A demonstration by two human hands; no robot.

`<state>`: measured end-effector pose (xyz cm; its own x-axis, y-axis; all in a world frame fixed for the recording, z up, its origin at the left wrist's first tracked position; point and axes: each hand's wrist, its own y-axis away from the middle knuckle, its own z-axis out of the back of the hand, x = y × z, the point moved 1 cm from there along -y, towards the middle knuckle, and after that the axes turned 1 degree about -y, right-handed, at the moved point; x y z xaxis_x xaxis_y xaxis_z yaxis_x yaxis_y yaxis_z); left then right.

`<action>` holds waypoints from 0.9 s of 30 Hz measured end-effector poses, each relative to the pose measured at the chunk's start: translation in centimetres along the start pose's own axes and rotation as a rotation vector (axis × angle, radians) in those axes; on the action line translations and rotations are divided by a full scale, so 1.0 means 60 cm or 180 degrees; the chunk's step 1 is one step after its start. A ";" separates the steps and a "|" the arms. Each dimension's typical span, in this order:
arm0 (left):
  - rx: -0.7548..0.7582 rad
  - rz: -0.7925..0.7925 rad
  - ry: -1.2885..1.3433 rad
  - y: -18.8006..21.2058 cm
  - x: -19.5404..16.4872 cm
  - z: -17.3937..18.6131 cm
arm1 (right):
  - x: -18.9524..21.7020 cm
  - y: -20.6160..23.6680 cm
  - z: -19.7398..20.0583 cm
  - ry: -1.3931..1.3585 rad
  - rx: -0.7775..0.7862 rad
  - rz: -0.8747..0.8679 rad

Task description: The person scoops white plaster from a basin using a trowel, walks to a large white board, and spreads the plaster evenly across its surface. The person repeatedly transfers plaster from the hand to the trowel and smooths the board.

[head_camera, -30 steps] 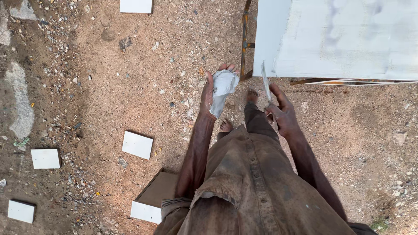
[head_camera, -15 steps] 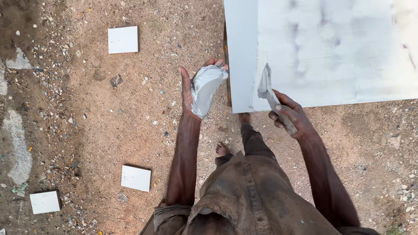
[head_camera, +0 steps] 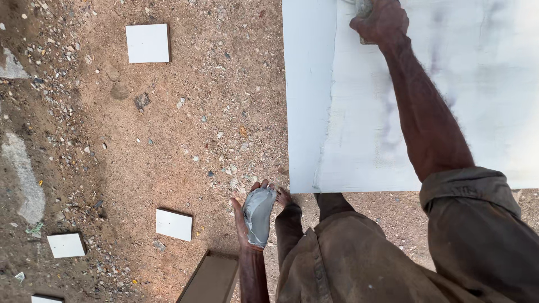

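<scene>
Left hand [head_camera: 250,224] cupped palm-up by the hip, holding a grey putty lump [head_camera: 259,216] as a ready supply, while right hand [head_camera: 379,21], closed on a mostly hidden tool, reaches far across the white board [head_camera: 359,140].

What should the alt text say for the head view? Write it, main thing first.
The person's right hand reaches across a large white board, gripping a tool that is mostly out of frame. The left hand hangs low, holding a lump of grey putty above sandy ground scattered with small white square tiles.
</scene>
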<state>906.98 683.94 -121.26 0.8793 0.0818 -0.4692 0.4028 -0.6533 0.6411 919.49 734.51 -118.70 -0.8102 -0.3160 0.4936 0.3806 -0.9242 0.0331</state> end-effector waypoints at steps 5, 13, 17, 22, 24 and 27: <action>-0.0229 0.0043 0.0132 -0.002 0.005 0.004 | 0.009 -0.023 -0.011 0.0103 -0.0091 0.0312; -0.0132 0.0111 0.0369 -0.023 0.021 -0.011 | 0.006 -0.034 -0.040 0.0264 -0.0136 0.0587; -0.0175 0.0081 0.0186 -0.012 0.016 0.000 | 0.008 -0.035 -0.035 0.0447 0.0093 0.0425; -0.0026 -0.0028 0.0252 0.002 0.003 0.019 | 0.003 0.027 -0.020 0.0305 0.0516 0.0372; 0.0056 -0.0011 0.0295 0.007 -0.002 0.026 | -0.008 0.081 -0.023 0.0281 0.0535 0.0334; 0.0206 -0.0002 0.0136 0.016 -0.018 0.043 | -0.021 0.192 -0.048 0.0215 0.0664 0.0076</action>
<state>905.75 681.30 -121.72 0.8896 0.1133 -0.4424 0.3873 -0.7004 0.5995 923.60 723.67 -121.45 -0.8253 -0.3573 0.4373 0.4783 -0.8540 0.2048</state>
